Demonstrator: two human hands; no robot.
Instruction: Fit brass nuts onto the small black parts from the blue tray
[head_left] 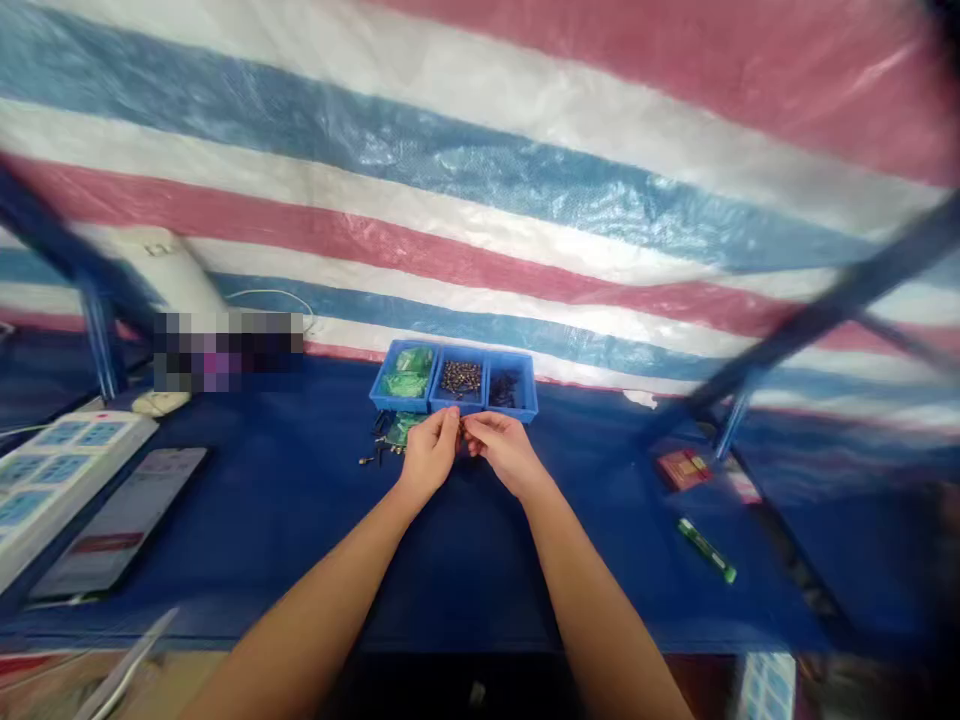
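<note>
My left hand and my right hand meet just in front of a row of blue bins. Both are closed, fingertips pinched close together. Whatever sits between them is too small and too covered to name. The left bin holds green bags. In the middle bin are many small brass-coloured pieces, and small black pieces lie in the right bin. Beside my left hand, another green packet rests on the blue table among a few small black and brass parts.
A phone and a white power strip lie at left, near a white stand. At right are a red box and a green tube. Blue metal posts flank the table; a striped sheet hangs behind.
</note>
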